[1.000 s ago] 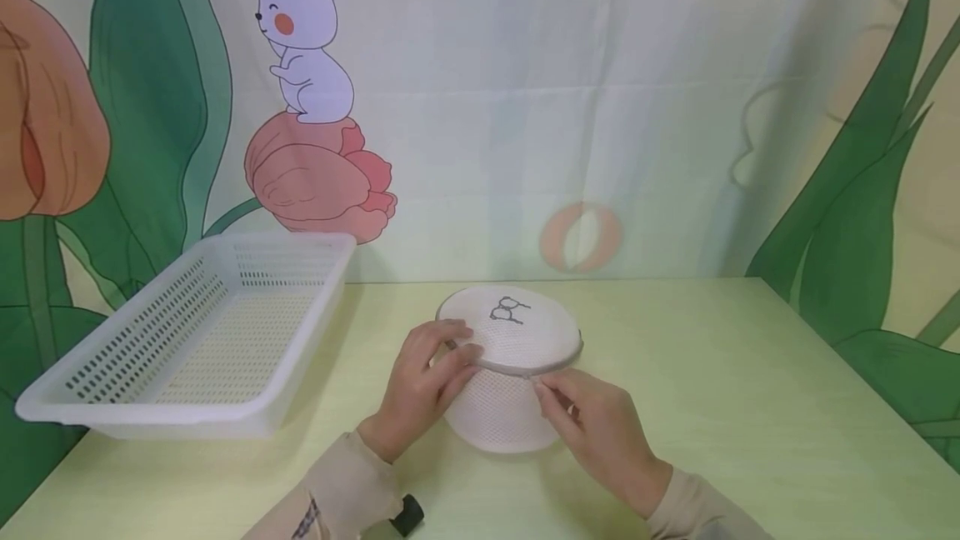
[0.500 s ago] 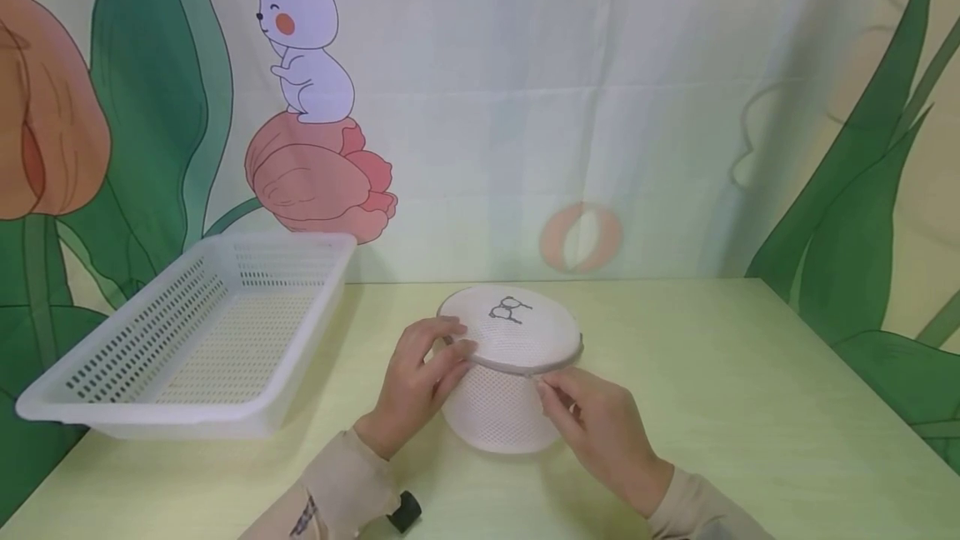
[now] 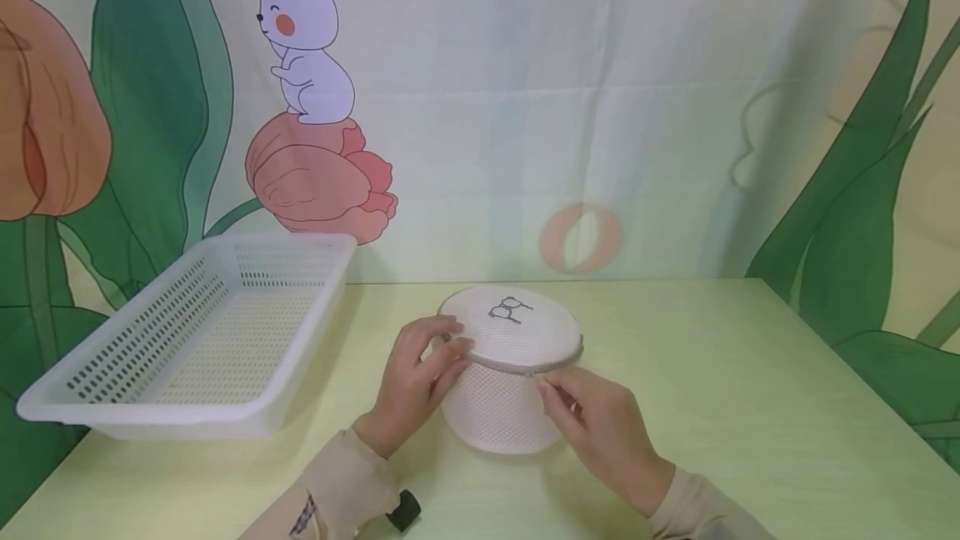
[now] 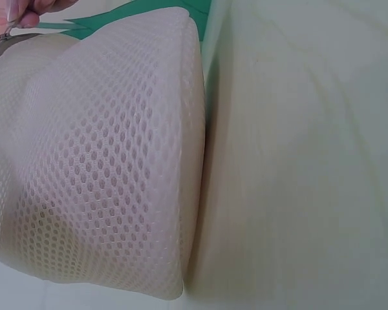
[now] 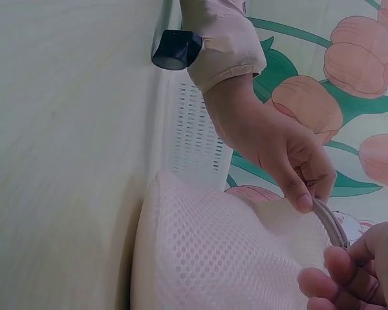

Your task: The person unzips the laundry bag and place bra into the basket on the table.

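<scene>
A white mesh laundry bag (image 3: pixel 498 411) stands upright on the table, its round top bearing a dark glasses-shaped outline (image 3: pixel 508 309). A grey zipper (image 3: pixel 498 367) runs round the edge of that top. My left hand (image 3: pixel 422 373) pinches the zippered edge at the bag's left, which the right wrist view shows between thumb and fingers. At the front of the edge, my right hand (image 3: pixel 600 432) pinches the small metal zipper pull (image 4: pixel 11 26). Mesh fills much of the left wrist view, and the bag's inside is hidden.
A white plastic basket (image 3: pixel 273 407) with slotted walls stands at the left of the pale green table (image 3: pixel 750 407). Behind the table hangs a curtain (image 3: pixel 480 107) printed with a rabbit and tulips. A black wrist device (image 3: pixel 405 511) sits at the left sleeve.
My left hand has shifted very slightly to the left along the bag's edge. The right hand stays almost in place at the zipper pull.
</scene>
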Demonstrator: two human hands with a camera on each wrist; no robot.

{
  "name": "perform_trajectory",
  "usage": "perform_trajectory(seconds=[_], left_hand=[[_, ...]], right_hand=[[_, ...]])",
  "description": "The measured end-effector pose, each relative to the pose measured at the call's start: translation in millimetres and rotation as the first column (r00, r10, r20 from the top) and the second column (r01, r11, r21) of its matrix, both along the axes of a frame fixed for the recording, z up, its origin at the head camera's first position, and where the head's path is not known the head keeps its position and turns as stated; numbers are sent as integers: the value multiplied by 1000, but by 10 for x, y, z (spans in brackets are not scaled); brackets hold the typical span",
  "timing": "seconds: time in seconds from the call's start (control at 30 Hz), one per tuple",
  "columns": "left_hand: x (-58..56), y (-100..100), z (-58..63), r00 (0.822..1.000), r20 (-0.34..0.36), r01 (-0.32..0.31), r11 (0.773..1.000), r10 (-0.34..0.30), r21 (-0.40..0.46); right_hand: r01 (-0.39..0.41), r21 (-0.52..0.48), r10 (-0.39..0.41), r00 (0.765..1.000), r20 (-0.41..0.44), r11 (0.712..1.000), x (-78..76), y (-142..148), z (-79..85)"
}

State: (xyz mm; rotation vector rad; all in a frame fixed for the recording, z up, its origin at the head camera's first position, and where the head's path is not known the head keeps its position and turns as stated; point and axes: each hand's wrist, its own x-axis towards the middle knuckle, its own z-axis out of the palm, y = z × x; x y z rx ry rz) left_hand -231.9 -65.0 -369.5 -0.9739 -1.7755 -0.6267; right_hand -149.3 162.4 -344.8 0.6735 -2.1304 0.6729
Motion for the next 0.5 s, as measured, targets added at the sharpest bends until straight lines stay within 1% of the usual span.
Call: perform_trajectory(seconds=[0.2, 0.5], left_hand=[[-15, -27, -14, 1000, 23, -20, 1000, 19, 7], [-47, -46, -19, 999, 26, -31, 999, 31, 20]], right_hand=[[11, 5, -11, 1000, 18, 1000, -1, 4, 9], [31, 14, -31, 1000, -5, 999, -2, 6, 26]])
